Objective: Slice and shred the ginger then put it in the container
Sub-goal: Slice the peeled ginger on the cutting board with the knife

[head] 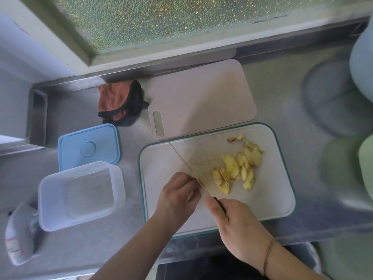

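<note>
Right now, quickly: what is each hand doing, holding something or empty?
Left hand: fingers curled down at the knife blade; whether they hold ginger cannot be told.
Right hand: gripping the knife by its handle.

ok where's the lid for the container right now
The blue lid lies flat on the steel counter at the left of the head view, just behind the clear container and left of the green-rimmed cutting board.
</note>
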Demonstrator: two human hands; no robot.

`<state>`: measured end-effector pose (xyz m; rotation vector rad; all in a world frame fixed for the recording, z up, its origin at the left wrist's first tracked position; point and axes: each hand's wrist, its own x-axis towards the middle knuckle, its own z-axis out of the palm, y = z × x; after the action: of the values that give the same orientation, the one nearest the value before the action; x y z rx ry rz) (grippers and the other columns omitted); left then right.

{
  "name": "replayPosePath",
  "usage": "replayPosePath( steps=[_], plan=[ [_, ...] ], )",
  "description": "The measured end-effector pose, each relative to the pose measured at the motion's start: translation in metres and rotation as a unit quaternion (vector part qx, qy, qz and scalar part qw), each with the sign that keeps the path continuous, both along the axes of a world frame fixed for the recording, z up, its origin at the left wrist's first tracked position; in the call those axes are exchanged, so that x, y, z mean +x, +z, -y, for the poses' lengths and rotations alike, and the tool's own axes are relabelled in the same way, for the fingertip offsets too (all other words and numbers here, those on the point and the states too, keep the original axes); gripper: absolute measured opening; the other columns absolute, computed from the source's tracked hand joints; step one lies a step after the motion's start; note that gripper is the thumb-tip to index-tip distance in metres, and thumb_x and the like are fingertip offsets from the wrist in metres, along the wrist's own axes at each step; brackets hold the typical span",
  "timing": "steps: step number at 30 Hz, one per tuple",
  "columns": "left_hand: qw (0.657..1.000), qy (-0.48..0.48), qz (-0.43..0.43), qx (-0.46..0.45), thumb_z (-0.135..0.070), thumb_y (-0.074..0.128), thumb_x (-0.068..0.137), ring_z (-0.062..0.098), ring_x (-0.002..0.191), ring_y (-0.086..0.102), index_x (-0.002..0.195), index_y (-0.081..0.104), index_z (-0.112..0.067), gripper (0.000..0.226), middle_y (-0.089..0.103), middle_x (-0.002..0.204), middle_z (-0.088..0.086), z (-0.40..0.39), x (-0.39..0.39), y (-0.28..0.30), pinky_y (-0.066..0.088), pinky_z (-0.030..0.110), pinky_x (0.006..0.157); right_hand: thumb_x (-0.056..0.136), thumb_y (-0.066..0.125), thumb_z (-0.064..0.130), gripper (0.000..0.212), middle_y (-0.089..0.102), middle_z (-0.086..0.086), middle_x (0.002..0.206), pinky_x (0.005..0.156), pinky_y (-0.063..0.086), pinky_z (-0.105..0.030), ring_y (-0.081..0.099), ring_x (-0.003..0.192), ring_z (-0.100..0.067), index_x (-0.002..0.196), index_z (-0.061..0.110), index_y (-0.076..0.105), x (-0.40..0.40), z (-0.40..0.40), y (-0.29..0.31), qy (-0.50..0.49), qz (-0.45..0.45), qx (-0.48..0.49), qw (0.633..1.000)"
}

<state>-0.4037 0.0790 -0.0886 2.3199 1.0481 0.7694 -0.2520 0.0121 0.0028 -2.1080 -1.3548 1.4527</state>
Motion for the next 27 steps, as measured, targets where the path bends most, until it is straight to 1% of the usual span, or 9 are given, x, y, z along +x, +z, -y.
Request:
replayPosePath(
  steps=[4,9,14,16,18,20,23,26,27],
  plan=[
    [1.0,0.003,-0.001,-0.004,0.01,0.089,0.066,0.013,0.079,0.057,0.084,0.078,-0.006,0.026,0.069,0.083,0.002,0.0,0.001,-0.002,0.05,0.015,0.073,0.081,0.018,0.067,0.053,0.039,-0.001,0.049,0.052,0.038,-0.025,0.043,0.049,-0.013,0.058,0.023,0.038,-0.002,-0.005,0.0,0.004,0.006,0.003,1.0],
    [0.999,-0.033,-0.003,0.009,-0.005,0.086,0.078,0.018,0.074,0.06,0.083,0.077,-0.006,0.011,0.068,0.082,0.003,-0.003,0.0,-0.001,0.054,0.026,0.065,0.083,0.018,0.065,0.054,0.04,0.005,0.05,0.048,0.034,-0.019,0.043,0.048,-0.009,0.061,0.023,0.042,-0.006,-0.017,-0.007,-0.001,-0.014,0.011,1.0],
    [1.0,-0.028,-0.012,-0.001,0.003,0.084,0.074,0.018,0.075,0.063,0.083,0.078,-0.009,0.016,0.071,0.083,0.002,-0.005,-0.005,-0.004,0.056,0.03,0.064,0.084,0.019,0.064,0.051,0.039,0.003,0.05,0.052,0.036,-0.021,0.043,0.048,-0.008,0.058,0.024,0.038,-0.003,0.003,-0.004,0.001,-0.006,-0.009,1.0],
    [1.0,-0.025,-0.007,-0.003,0.002,0.084,0.075,0.018,0.073,0.063,0.081,0.078,-0.008,0.014,0.07,0.082,0.002,-0.006,-0.003,-0.004,0.056,0.029,0.063,0.083,0.018,0.065,0.052,0.039,0.002,0.049,0.051,0.035,-0.021,0.043,0.048,-0.009,0.058,0.024,0.039,-0.004,-0.004,-0.009,0.002,-0.009,-0.003,1.0],
    [0.999,-0.034,-0.004,0.003,-0.006,0.081,0.082,0.018,0.07,0.061,0.079,0.077,-0.007,0.005,0.068,0.078,0.003,-0.007,-0.003,-0.003,0.054,0.026,0.062,0.083,0.018,0.066,0.055,0.041,0.004,0.051,0.049,0.035,-0.019,0.044,0.049,-0.009,0.061,0.023,0.044,-0.008,-0.017,-0.019,-0.003,-0.028,0.013,1.0],
    [1.0,-0.027,-0.002,0.003,-0.011,0.077,0.086,0.017,0.07,0.059,0.078,0.075,-0.006,0.009,0.067,0.077,0.004,-0.007,-0.003,-0.002,0.053,0.024,0.062,0.084,0.019,0.066,0.055,0.043,0.005,0.052,0.05,0.036,-0.019,0.045,0.049,-0.008,0.064,0.023,0.047,-0.011,-0.02,-0.025,-0.006,-0.033,0.027,0.999],
    [1.0,-0.003,0.008,0.007,-0.003,0.075,0.083,0.016,0.073,0.058,0.077,0.074,-0.006,0.006,0.066,0.078,0.003,-0.005,-0.004,-0.003,0.053,0.026,0.063,0.084,0.021,0.065,0.052,0.043,0.005,0.05,0.051,0.036,-0.019,0.046,0.05,-0.007,0.059,0.025,0.042,-0.009,-0.001,-0.025,-0.021,-0.014,0.023,0.999],
    [1.0,0.002,0.009,0.005,-0.01,0.068,0.088,0.014,0.079,0.063,0.084,0.076,-0.006,0.011,0.07,0.084,0.004,-0.002,-0.005,-0.002,0.057,0.024,0.071,0.081,0.023,0.07,0.059,0.048,0.006,0.048,0.053,0.036,-0.024,0.048,0.051,-0.009,0.054,0.021,0.041,0.005,0.012,-0.027,-0.047,-0.023,0.024,0.998],
    [1.0,0.006,0.011,-0.001,-0.011,0.068,0.088,0.015,0.08,0.064,0.086,0.077,-0.005,0.011,0.07,0.086,0.004,0.0,-0.006,-0.001,0.058,0.024,0.073,0.081,0.023,0.071,0.061,0.048,0.005,0.048,0.054,0.038,-0.029,0.048,0.05,-0.01,0.054,0.019,0.042,0.009,0.012,-0.028,-0.055,-0.026,0.022,0.998]
  ],
)
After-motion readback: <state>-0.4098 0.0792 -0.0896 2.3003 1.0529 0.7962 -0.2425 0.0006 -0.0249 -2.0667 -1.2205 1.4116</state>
